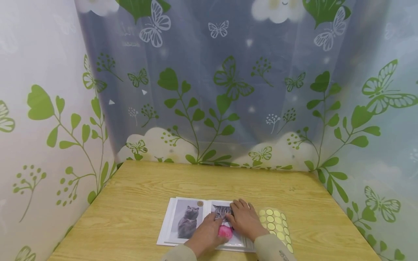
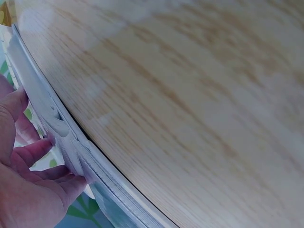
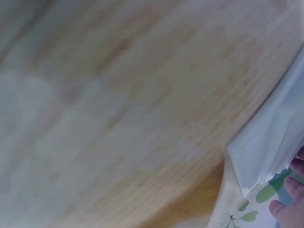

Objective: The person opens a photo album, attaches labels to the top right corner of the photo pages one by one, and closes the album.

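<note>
An opened photo album lies on the table, its left page showing a photo of a grey cat with a small round gold sticker at the top corner. On the right page is a photo of a tabby cat with a bright pink shape, partly covered by both hands. My left hand rests its fingertips on the lower middle of that page; the left wrist view shows its fingers lightly bent against the album. My right hand lies with outstretched fingers over the page's right side.
A sheet of round gold stickers lies just right of the album, close to the right forearm. The wooden table extends behind, bounded by a curtain printed with leaves and butterflies on three sides.
</note>
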Available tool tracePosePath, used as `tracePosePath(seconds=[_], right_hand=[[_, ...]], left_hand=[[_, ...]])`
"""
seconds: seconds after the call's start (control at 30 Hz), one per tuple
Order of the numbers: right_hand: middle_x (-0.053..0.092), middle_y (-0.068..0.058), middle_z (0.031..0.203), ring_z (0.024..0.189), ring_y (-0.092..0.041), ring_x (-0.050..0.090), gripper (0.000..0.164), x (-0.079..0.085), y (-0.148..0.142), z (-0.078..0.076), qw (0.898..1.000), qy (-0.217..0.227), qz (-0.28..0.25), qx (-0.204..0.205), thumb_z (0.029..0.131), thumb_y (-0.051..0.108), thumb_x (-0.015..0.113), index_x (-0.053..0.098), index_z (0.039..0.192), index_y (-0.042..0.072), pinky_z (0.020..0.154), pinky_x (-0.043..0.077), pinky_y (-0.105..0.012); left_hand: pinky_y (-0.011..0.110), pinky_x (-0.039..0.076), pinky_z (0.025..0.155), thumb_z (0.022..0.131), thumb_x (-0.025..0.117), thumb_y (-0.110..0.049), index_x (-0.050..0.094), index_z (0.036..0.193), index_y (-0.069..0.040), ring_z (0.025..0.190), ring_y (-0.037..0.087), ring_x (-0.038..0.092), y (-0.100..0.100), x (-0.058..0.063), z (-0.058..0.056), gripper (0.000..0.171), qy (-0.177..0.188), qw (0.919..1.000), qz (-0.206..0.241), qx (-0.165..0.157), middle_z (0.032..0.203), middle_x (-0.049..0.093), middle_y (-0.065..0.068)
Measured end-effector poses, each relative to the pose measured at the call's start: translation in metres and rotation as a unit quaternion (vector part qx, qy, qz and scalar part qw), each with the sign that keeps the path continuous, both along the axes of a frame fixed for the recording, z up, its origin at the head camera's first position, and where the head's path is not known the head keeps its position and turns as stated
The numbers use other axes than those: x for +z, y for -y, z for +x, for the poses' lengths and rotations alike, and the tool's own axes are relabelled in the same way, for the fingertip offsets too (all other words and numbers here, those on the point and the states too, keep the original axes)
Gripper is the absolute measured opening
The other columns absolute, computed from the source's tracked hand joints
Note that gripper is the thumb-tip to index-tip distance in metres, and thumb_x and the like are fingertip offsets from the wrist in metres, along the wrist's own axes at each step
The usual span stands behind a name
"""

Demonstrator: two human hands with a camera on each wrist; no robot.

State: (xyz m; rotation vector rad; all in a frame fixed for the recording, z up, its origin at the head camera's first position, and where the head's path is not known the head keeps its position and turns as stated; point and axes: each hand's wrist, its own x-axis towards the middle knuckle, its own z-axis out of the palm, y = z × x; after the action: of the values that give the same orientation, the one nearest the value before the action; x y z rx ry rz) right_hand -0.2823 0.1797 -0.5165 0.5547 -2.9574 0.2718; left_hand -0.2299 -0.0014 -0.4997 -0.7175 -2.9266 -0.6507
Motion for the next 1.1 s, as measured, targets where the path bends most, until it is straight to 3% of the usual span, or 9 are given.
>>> tracePosePath(seconds=[0.63, 0.9, 1.1], right_hand=[[0.052, -0.019, 0.142, 0.135, -0.04, 0.042, 0.053, 0.0059, 0.0089, 0.0064, 1.0, -0.023, 0.002, 0.011, 0.101, 0.04, 0.051, 0.058, 0.134, -0.001, 0.111, 0.028, -0.061], [0.058, -0.016, 0.133, 0.131, -0.038, 0.047, 0.05, -0.0009, 0.0064, 0.0055, 0.998, -0.062, 0.013, 0.018, 0.101, 0.04, 0.052, 0.061, 0.129, 0.0, 0.108, 0.033, -0.061], [0.057, -0.015, 0.135, 0.132, -0.038, 0.045, 0.053, -0.0021, 0.0023, 0.0053, 0.998, -0.057, 0.009, 0.014, 0.1, 0.042, 0.052, 0.06, 0.131, 0.0, 0.11, 0.03, -0.062]], left_hand=[[0.044, 0.046, 0.102, 0.08, 0.081, -0.038, 0.061, 0.129, 0.001, 0.125, 0.037, 0.05, -0.0002, -0.0015, 0.0001, 0.066, -0.014, 0.9999, 0.006, -0.002, 0.133, 0.052, 0.024], [0.042, 0.047, 0.101, 0.08, 0.08, -0.039, 0.062, 0.128, 0.001, 0.122, 0.035, 0.052, 0.0001, -0.0034, -0.0002, 0.065, -0.026, 0.9996, 0.003, -0.006, 0.131, 0.054, 0.022], [0.043, 0.046, 0.102, 0.08, 0.08, -0.037, 0.062, 0.129, 0.001, 0.124, 0.035, 0.051, 0.0, -0.0038, -0.0006, 0.064, -0.022, 0.9997, 0.006, -0.006, 0.132, 0.053, 0.023]])
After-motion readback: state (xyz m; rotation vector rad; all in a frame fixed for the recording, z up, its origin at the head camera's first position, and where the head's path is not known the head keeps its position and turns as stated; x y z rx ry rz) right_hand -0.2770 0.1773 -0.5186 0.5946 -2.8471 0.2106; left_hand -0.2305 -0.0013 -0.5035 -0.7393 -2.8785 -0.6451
